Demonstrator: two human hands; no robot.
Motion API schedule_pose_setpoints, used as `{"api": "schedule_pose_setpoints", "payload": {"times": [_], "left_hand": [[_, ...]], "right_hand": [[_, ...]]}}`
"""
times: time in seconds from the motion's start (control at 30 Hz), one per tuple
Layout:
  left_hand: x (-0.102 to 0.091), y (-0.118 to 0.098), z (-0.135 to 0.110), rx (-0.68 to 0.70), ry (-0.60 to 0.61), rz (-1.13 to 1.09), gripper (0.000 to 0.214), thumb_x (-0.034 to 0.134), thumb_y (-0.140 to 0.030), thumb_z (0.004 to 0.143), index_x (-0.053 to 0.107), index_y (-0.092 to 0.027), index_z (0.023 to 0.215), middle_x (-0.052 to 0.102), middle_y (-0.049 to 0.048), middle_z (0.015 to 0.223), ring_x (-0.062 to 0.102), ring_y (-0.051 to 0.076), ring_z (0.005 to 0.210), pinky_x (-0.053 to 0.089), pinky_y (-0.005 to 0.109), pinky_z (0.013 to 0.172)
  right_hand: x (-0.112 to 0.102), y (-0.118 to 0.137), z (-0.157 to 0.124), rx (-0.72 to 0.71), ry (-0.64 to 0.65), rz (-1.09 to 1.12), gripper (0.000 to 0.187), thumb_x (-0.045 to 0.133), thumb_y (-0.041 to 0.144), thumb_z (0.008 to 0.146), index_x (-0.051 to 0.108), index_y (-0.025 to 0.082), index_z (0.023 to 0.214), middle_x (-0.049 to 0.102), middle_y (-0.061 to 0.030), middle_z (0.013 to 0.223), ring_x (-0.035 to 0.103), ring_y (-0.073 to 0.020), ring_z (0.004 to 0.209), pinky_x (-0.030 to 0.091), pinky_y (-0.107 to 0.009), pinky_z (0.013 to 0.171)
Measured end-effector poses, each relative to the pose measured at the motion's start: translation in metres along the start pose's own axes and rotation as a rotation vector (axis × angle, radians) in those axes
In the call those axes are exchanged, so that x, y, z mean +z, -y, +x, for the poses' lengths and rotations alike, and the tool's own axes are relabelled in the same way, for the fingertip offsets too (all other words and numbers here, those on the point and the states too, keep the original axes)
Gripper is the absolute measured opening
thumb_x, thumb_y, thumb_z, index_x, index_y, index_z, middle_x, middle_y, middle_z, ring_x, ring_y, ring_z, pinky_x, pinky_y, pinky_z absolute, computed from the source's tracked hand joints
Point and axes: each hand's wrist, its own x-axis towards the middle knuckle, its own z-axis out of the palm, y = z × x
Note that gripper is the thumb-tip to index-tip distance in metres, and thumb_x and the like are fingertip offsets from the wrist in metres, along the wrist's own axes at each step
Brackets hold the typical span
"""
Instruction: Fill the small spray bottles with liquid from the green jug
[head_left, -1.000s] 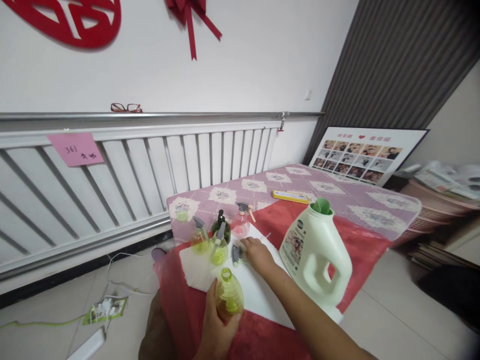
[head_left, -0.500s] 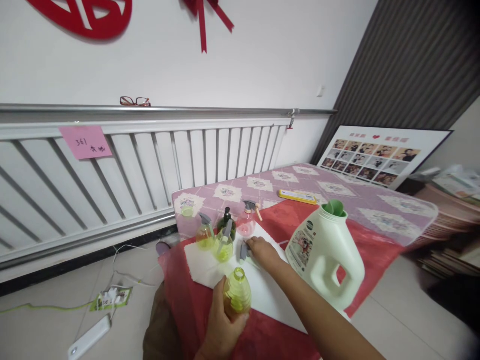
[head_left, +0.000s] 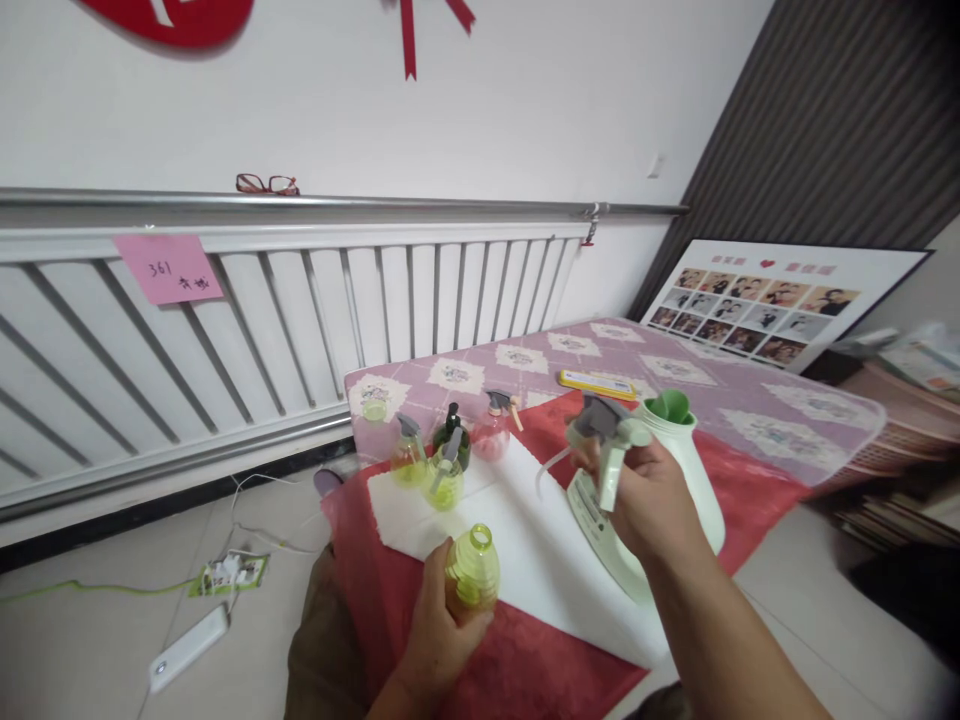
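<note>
Left hand [head_left: 437, 632] curls round a ridged, translucent bottle [head_left: 475, 572]; right hand [head_left: 654, 500] grips a grey plastic spray head [head_left: 602, 416].

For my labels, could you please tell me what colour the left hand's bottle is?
The bottle is translucent yellow-green, seen best in the head view.

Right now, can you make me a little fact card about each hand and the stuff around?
Left hand: holding a yellow-green bottle, its neck open
Right hand: holding a grey and pale-green spray top
Beside right hand: big pale-green jug, with a green cup shape in its mouth
Other bottles: two yellowish, one dark green, one pink
Under the things: white sheet over red cloth
Along the wall: glasses on a pipe
</note>
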Motion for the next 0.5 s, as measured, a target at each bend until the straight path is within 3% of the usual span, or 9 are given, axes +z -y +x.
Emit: {"api": "schedule_pose_setpoints", "payload": {"times": [0.1,0.23,0.5], "left_hand": [[0.0,0.0,0.0,0.0,0.013,0.008,0.075,0.066,-0.024,0.069,0.031,-0.017,0.136,0.048,0.0129,0.136,0.047,0.025,0.127,0.037,0.038,0.108],[0.0,0.001,0.0,0.008,0.008,0.03,0.076,0.067,-0.025,0.069,0.031,-0.018,0.136,0.047,0.0125,0.136,0.046,0.026,0.127,0.037,0.039,0.108],[-0.001,0.001,0.0,0.023,0.0,0.016,0.076,0.068,-0.024,0.069,0.032,-0.019,0.136,0.047,0.0117,0.135,0.047,0.025,0.126,0.037,0.038,0.108]], "right_hand": [[0.015,0.017,-0.009,0.082,-0.102,0.234,0.021,0.08,0.03,0.065,0.068,0.026,0.082,0.064,0.0053,0.076,0.057,-0.0096,0.068,0.049,-0.023,0.061],[0.032,0.02,-0.021,0.134,-0.093,0.408,0.024,0.084,0.023,0.059,0.065,0.025,0.074,0.062,0.0069,0.073,0.058,-0.0102,0.073,0.05,-0.023,0.064],[0.044,-0.009,-0.041,0.218,-0.033,0.362,0.023,0.082,0.026,0.062,0.067,0.025,0.079,0.062,0.0059,0.075,0.055,-0.0104,0.067,0.05,-0.026,0.064]]}}
